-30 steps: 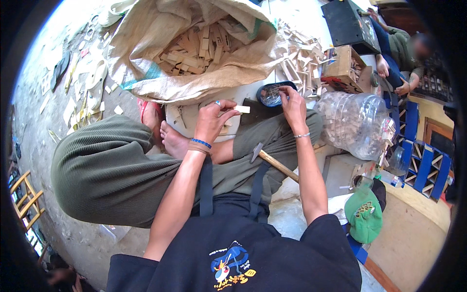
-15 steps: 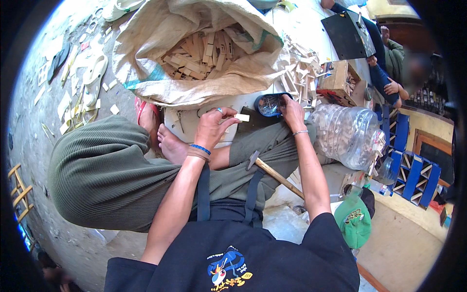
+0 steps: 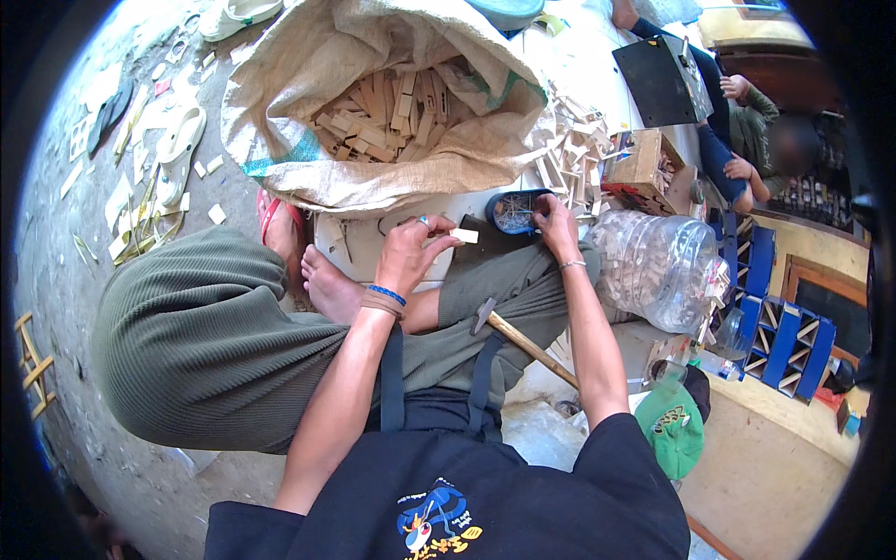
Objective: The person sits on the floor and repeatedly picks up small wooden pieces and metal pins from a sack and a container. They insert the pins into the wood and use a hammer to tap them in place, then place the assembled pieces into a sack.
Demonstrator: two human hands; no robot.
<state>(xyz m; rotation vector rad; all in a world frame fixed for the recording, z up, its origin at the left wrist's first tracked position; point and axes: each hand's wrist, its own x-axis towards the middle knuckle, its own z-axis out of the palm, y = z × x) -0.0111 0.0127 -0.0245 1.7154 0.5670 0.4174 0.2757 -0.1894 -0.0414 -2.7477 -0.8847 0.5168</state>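
Note:
My left hand (image 3: 408,252) pinches a small pale wooden block (image 3: 464,236) between thumb and fingertips, above my lap. My right hand (image 3: 558,231) is at the right rim of a blue bowl (image 3: 502,231) of thin metal nails (image 3: 513,213). Its fingers are drawn together in a pinch, and what they hold is too small to make out. Across my thigh lies a hammer (image 3: 527,345) with a wooden handle, its head toward the bowl. A dark flat block (image 3: 476,245) sits under the wooden piece, partly hidden.
Ahead, a large woven sack (image 3: 392,182) holds many wooden pieces. More wooden pieces (image 3: 574,154) are heaped beyond the bowl. At right are a clear plastic jug (image 3: 658,266), a wooden box (image 3: 649,173) and a green cap (image 3: 670,431). Another person (image 3: 737,140) sits at the far right.
My right hand has drawn back from inside the bowl to its right rim, fingers pinched. The left hand still holds the wooden block, a little lower in view.

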